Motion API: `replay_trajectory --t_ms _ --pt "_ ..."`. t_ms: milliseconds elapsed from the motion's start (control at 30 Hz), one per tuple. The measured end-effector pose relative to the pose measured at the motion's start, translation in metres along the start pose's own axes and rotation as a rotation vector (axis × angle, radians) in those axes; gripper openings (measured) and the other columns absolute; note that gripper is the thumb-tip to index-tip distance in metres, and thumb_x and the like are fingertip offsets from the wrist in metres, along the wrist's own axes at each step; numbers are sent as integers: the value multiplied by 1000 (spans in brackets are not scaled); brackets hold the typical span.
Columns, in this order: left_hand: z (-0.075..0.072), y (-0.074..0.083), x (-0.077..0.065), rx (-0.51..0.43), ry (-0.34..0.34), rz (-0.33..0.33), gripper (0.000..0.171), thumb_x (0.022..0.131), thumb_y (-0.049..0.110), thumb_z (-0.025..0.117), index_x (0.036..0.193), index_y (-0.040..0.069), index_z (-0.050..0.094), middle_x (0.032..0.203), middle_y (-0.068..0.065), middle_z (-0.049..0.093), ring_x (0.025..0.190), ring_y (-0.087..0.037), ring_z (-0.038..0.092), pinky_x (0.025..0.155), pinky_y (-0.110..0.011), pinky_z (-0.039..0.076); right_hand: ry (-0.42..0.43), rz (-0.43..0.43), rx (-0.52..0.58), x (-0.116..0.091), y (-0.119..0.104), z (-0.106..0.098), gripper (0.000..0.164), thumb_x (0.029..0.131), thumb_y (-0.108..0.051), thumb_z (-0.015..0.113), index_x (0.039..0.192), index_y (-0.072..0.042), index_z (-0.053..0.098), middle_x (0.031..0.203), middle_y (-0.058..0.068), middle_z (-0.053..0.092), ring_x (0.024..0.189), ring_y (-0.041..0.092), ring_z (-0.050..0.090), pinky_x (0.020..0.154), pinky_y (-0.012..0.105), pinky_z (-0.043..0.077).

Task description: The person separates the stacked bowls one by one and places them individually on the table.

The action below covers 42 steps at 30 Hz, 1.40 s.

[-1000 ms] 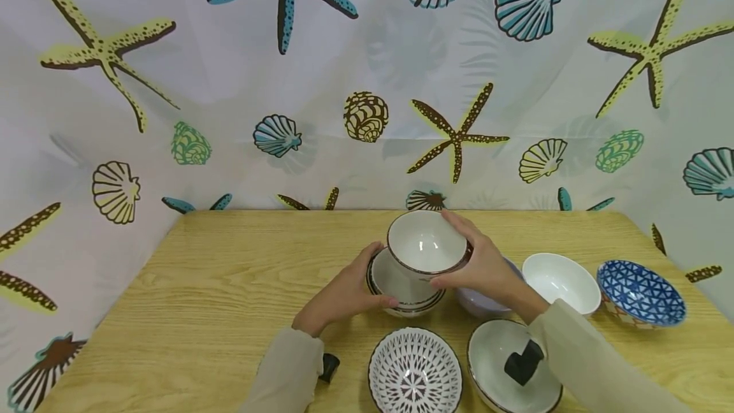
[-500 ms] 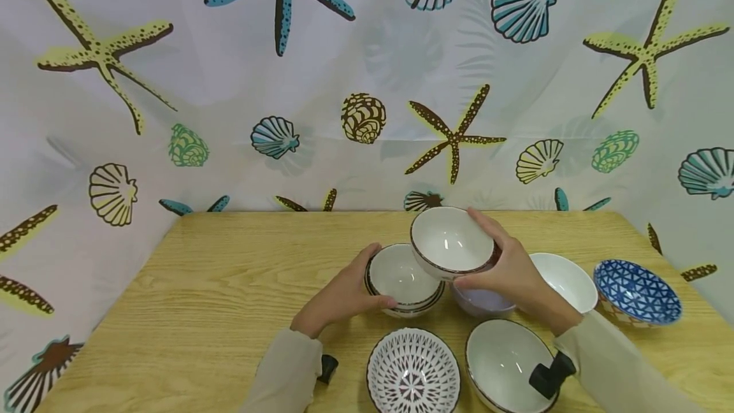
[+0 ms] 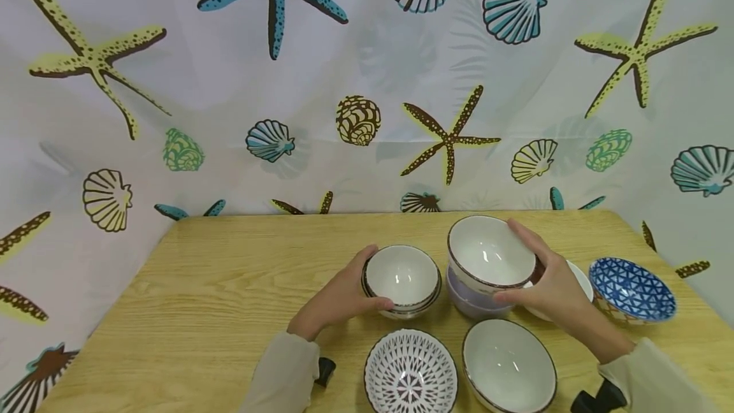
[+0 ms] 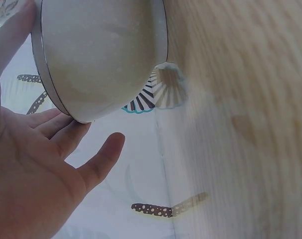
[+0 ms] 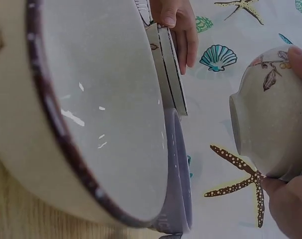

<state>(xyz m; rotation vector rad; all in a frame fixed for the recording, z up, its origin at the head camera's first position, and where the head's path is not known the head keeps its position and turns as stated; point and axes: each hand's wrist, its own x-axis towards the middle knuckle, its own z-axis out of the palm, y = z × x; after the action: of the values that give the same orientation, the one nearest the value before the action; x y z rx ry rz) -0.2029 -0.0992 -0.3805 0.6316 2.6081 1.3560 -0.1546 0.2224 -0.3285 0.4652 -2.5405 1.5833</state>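
Observation:
My right hand grips a white bowl with a dark brown rim, fingers at its far side and thumb at the near side. The bowl is tilted and held up over the lavender bowl, partly hiding it. Leaf decoration shows on the held bowl's outside in the right wrist view. On the left, my left hand holds a stack of similar brown-rimmed bowls on the table, its thumb near the front rim. Its fingers spread beside the bowl wall in the left wrist view.
A grey-white patterned bowl and a larger cream bowl stand in front. To the right are a white bowl, partly hidden by my hand, and a blue patterned bowl. A shell-print cloth hangs behind the wooden table.
My right hand has lifted the bowl off to the right, from over the stack to over the lavender bowl. The left hand has stayed at the stack, whose top bowl is now uncovered.

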Motion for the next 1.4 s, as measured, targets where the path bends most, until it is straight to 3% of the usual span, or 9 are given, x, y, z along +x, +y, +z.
replay_trajectory --t_ms 133,233,500,733,1000,1300,1400 --pt "2 0 0 0 11 -9 101 74 26 83 151 3 20 151 -17 34 132 -35 44 106 -50 39 13 -1 28 -13 5 -9 109 67 0 84 154 -16 20 155 17 21 113 4 47 85 8 45" --pt "2 -1 1 1 12 -3 101 74 25 83 150 2 21 150 -16 35 132 -34 44 106 -49 39 19 0 27 -23 10 -15 109 68 1 83 154 -19 19 156 18 19 112 -5 44 86 8 45" --pt "2 -2 2 -3 6 5 101 74 26 83 150 3 21 150 -16 35 133 -34 43 107 -50 38 69 68 -14 -44 30 -29 110 70 3 80 154 -22 16 157 17 19 112 -10 39 85 5 44" --pt "4 -2 1 -10 8 -21 102 73 26 84 151 5 22 150 -15 35 132 -33 44 107 -49 38 92 68 -9 -59 45 -39 108 71 8 77 154 -22 16 155 -3 22 111 -12 41 81 8 47" --pt "2 -3 3 -17 -2 -5 100 74 27 83 151 5 21 149 -15 36 131 -33 45 106 -49 39 128 64 -17 -82 57 -47 108 71 12 75 154 -22 16 150 -18 24 111 -15 41 81 7 47" --pt "2 -1 3 -6 -3 -23 103 74 29 83 151 5 20 151 -16 33 133 -34 43 106 -50 38 150 135 -38 -107 75 -53 107 72 12 74 154 -24 16 148 -17 22 108 -18 39 79 6 47" --pt "3 -1 2 -1 0 -24 103 74 29 83 151 5 20 151 -16 33 133 -34 43 106 -50 39 160 163 -93 -114 78 -54 107 73 9 75 154 -25 15 147 -19 21 106 -20 38 79 6 46"
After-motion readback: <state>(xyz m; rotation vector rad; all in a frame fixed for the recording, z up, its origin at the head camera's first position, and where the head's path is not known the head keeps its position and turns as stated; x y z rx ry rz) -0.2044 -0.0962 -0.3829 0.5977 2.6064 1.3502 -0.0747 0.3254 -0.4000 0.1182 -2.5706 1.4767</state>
